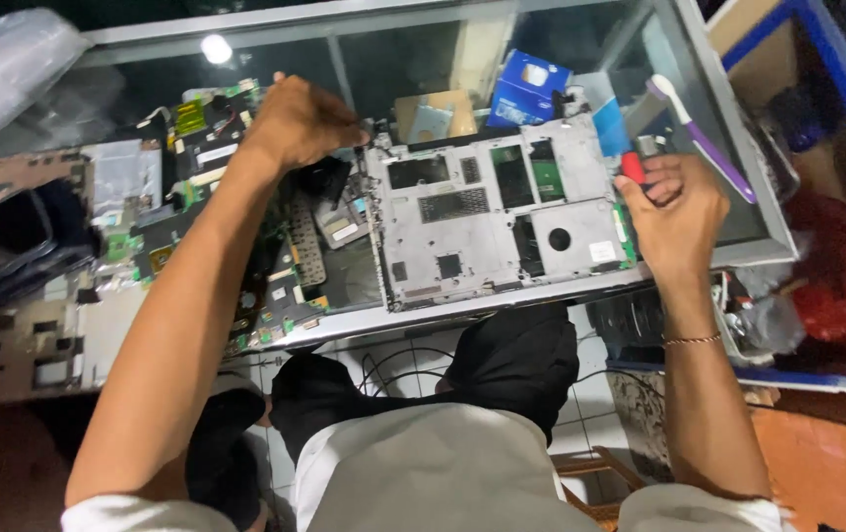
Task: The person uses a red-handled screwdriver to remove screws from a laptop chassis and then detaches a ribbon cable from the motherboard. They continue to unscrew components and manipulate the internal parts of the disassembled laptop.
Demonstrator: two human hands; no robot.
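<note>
Fingers (654, 182) around red-handled tool (632, 166), beside laptop base (497, 222)

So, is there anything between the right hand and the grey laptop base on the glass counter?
Nothing visible. The right hand, holding a red-handled tool, is at the right edge of the laptop base, with no object between them.

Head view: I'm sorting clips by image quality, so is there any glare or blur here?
Head view: a lamp's reflection glares on the glass counter; the edges bend from wide-angle distortion; the laptop base is evenly lit and sharp; the floor corners are dark.
</note>
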